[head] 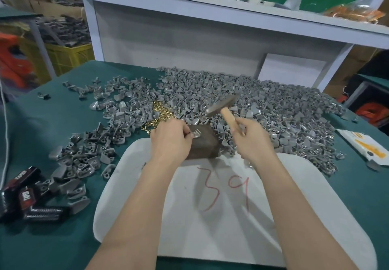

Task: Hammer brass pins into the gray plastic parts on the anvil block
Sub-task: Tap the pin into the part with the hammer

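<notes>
now the left hand [171, 138] fingers pinch a gray part [196, 134] steady on the anvil block [203, 145] while the right hand [251, 140] fingers clamp the raised hammer [222, 106], poised to strike.

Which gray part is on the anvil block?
The single gray part the left hand pinches atop the anvil block; the rest lie loose in heaps on the table.

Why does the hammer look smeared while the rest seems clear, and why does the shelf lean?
Head view: the hammer in the right hand is motion-blurred; the left hand, pinching a gray part on the block, looks sharper. Head view: the wide-angle lens slants the shelf; light is soft, shadows faint.
</notes>
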Motion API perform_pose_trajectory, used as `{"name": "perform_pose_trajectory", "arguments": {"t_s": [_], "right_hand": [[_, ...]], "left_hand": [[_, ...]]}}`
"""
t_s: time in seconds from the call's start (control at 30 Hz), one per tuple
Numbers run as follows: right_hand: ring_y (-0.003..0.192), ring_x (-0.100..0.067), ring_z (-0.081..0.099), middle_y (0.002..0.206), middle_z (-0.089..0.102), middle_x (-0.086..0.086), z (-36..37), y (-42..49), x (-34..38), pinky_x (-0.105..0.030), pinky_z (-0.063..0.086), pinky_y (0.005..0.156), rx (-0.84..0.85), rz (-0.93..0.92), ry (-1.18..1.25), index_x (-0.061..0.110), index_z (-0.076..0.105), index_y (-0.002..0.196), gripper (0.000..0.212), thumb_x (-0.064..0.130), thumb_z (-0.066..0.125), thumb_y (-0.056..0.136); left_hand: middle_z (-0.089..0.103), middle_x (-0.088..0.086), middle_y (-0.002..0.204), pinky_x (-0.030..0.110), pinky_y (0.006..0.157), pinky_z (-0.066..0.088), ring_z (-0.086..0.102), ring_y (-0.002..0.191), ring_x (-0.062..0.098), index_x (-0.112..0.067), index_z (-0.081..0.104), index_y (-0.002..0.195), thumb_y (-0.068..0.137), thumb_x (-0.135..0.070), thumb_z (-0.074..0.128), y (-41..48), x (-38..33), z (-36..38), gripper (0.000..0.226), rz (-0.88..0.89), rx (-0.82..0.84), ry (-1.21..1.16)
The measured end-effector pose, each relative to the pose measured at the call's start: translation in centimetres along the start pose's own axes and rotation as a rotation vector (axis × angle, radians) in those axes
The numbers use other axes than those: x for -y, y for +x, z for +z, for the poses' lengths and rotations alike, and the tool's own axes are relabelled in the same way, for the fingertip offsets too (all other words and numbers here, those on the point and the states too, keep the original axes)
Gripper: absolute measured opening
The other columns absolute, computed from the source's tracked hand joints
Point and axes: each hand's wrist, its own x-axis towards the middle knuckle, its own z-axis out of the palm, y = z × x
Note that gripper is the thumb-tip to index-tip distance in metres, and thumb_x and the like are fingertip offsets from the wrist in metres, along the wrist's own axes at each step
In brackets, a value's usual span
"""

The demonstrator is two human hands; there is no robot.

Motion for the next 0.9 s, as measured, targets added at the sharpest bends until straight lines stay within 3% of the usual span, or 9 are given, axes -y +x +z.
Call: {"name": "perform_pose_trajectory", "arguments": {"t_s": [0.1, 0.23, 0.37, 0.43, 0.5, 0.6, 0.7, 0.77, 0.9], "right_hand": [[0.067, -0.024, 0.059, 0.08, 0.063, -0.002, 0.7, 0.4, -0.7, -0.026, 0.041, 0.057, 0.113, 0.055, -0.08, 0.022, 0.063, 0.114, 0.024, 0.027, 0.049, 0.094], [0.097, -0.027, 0.054, 0.111, 0.06, -0.007, 1.1, 0.2, -0.4, -0.032, 0.043, 0.076, -0.046, 0.004, -0.315, 0.025, 0.062, 0.118, 0.029, 0.036, 0.053, 0.092], [0.092, -0.019, 0.057, 0.097, 0.063, 0.001, 1.2, 0.5, 1.9, -0.031, 0.046, 0.086, -0.01, -0.27, -0.008, 0.025, 0.062, 0.119, 0.033, 0.035, 0.062, 0.088], [0.085, -0.019, 0.062, 0.088, 0.067, 0.003, 2.1, 0.8, 3.2, -0.035, 0.05, 0.084, 0.173, -0.288, 0.149, 0.022, 0.067, 0.107, 0.02, 0.024, 0.064, 0.088], [0.084, -0.017, 0.064, 0.088, 0.068, 0.003, 2.4, 1.5, 3.8, -0.04, 0.053, 0.084, 0.094, -0.256, 0.252, 0.023, 0.067, 0.097, 0.011, 0.018, 0.062, 0.089], [0.101, -0.009, 0.058, 0.118, 0.061, 0.001, 1.6, 4.2, 3.7, -0.032, 0.05, 0.092, -0.246, -0.051, 0.338, 0.023, 0.055, 0.125, 0.034, 0.016, 0.058, 0.091], [0.142, -0.034, 0.017, 0.156, 0.017, -0.013, 1.8, 6.0, 4.1, -0.049, 0.016, 0.115, -0.202, 0.16, -0.062, 0.033, 0.013, 0.15, 0.073, 0.026, 0.057, 0.092], [0.143, -0.035, 0.012, 0.157, 0.013, -0.014, 3.9, 5.4, 5.6, -0.048, 0.012, 0.115, -0.139, -0.016, -0.209, 0.036, 0.014, 0.149, 0.072, 0.029, 0.057, 0.091], [0.107, -0.025, 0.059, 0.12, 0.064, -0.005, 9.2, 2.9, 10.5, -0.034, 0.045, 0.088, 0.232, -0.531, -0.174, 0.027, 0.057, 0.127, 0.035, 0.021, 0.052, 0.092]], "left_hand": [[0.068, -0.002, 0.102, 0.043, 0.094, 0.043, 0.058, 0.104, 0.023, -0.027, 0.067, 0.087, 0.089, -0.028, 0.062, 0.0, 0.1, -0.2, 0.005, 0.003, -0.017, -0.038], [0.069, -0.005, 0.096, 0.042, 0.095, 0.043, 0.06, 0.101, 0.023, -0.032, 0.058, 0.081, 0.09, -0.024, 0.06, -0.1, -0.1, -0.2, 0.013, 0.023, -0.028, -0.126], [0.067, -0.005, 0.087, 0.04, 0.096, 0.045, 0.062, 0.096, 0.023, -0.025, 0.064, 0.089, 0.09, -0.016, 0.06, 0.0, -0.3, 0.2, 0.01, 0.069, -0.019, -0.321], [0.063, -0.007, 0.084, 0.037, 0.093, 0.047, 0.063, 0.094, 0.022, -0.019, 0.066, 0.093, 0.089, -0.013, 0.059, 0.0, -0.4, 0.2, 0.01, 0.102, -0.041, -0.371], [0.062, -0.008, 0.091, 0.025, 0.09, 0.046, 0.062, 0.094, 0.016, -0.016, 0.066, 0.103, 0.09, -0.014, 0.059, 0.1, -0.4, 0.0, 0.015, 0.106, -0.108, -0.415], [0.06, -0.008, 0.111, 0.012, 0.082, 0.035, 0.055, 0.099, 0.006, -0.017, 0.061, 0.115, 0.093, -0.019, 0.056, 0.4, -0.2, -0.6, 0.023, 0.01, -0.294, -0.558], [0.057, -0.005, 0.116, 0.013, 0.084, 0.037, 0.051, 0.097, -0.001, -0.024, 0.058, 0.111, 0.094, -0.017, 0.053, 0.6, 0.0, -1.5, 0.018, -0.134, -0.481, -0.788], [0.056, -0.004, 0.116, 0.007, 0.078, 0.038, 0.05, 0.097, -0.001, -0.026, 0.055, 0.107, 0.094, -0.014, 0.051, 0.7, 0.1, -2.1, 0.018, -0.182, -0.58, -0.888], [0.056, 0.0, 0.115, 0.006, 0.073, 0.04, 0.053, 0.096, 0.004, -0.022, 0.054, 0.108, 0.093, -0.008, 0.048, 0.7, 0.6, -3.3, 0.022, -0.187, -0.749, -0.982]]}}
